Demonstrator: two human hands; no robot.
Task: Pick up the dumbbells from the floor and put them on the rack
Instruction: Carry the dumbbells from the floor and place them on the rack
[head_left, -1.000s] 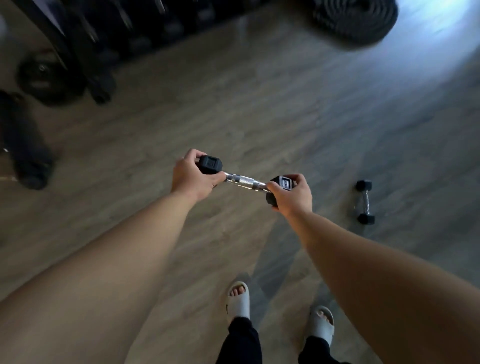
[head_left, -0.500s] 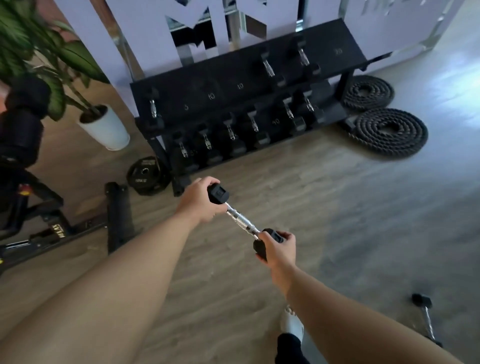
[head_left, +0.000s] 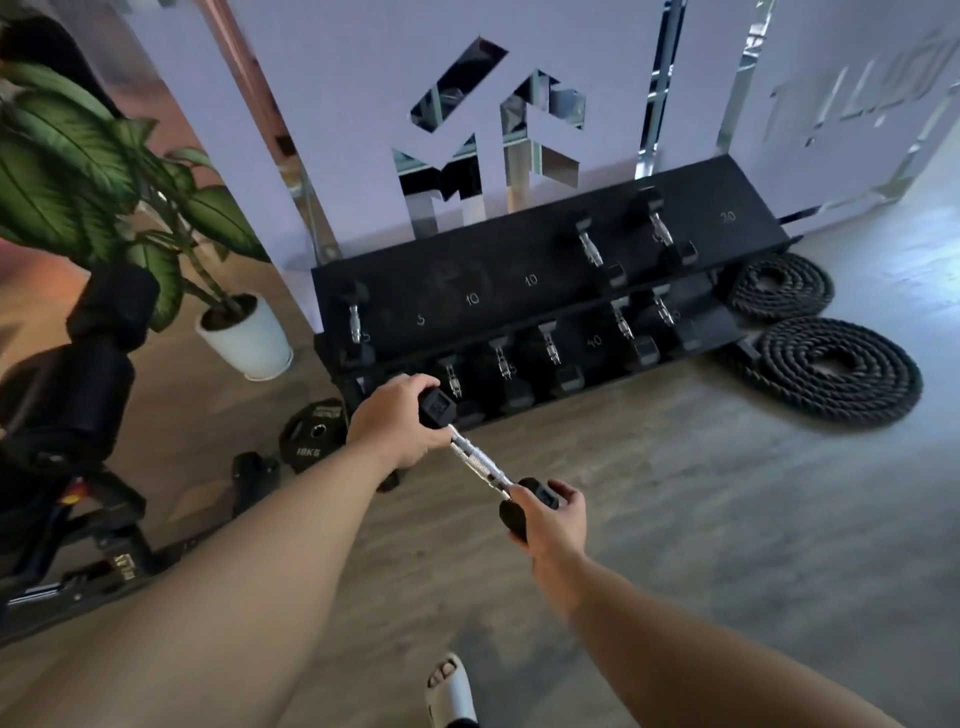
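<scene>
I hold one small black hex dumbbell (head_left: 479, 461) with a chrome handle in both hands, tilted, in the middle of the view. My left hand (head_left: 395, 423) grips its far head. My right hand (head_left: 550, 514) grips its near head. Ahead stands the black two-tier rack (head_left: 498, 280) with white weight numbers on its top shelf. On the top shelf rest one dumbbell (head_left: 356, 325) at the left and two dumbbells (head_left: 621, 241) at the right. Several larger dumbbells fill the lower tier (head_left: 550, 358).
Two coiled battle ropes (head_left: 831, 371) lie right of the rack. A black weight plate (head_left: 311, 434) lies on the floor at the rack's left foot. A potted plant (head_left: 244, 338) and a black exercise machine (head_left: 67, 415) stand at left. My sandalled foot (head_left: 449, 691) shows below.
The view has lifted from the floor to the rack, which is nearer now. The dumbbell has turned to point toward the rack. The dumbbell left on the floor has dropped out of view.
</scene>
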